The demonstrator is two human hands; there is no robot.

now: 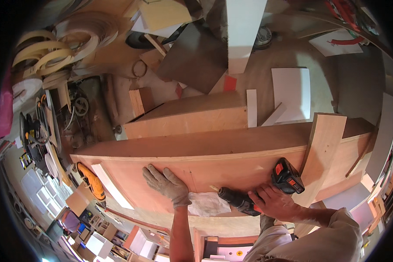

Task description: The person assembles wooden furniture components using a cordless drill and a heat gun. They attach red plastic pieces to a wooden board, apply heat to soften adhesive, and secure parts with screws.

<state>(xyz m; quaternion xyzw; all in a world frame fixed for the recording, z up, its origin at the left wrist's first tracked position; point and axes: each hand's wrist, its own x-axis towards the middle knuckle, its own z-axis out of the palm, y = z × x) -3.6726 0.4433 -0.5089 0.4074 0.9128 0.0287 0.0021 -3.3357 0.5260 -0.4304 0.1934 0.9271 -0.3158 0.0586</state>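
Note:
A long reddish wooden cabinet or box (131, 168) lies across in front of me, its broad plywood face turned up. My left hand (168, 185), in a grey work glove, rests flat on that face with its fingers spread. Beside its wrist lies a whitish crumpled sheet (207, 204). My right hand (273, 201), bare, is closed around a black and red cordless drill (236, 199). The drill's chuck and bit point left, over the far edge of the sheet. Its battery sticks out beyond my knuckles, and my hand covers the handle.
A loose wooden board (323, 153) crosses the cabinet's right part. On its left end lie a yellow power drill (91, 180) and a white strip (112, 185). Beyond stand another wooden box (187, 118), dark sheets (196, 56) and a white panel (292, 94). Edge-band rolls (43, 54) fill the far left.

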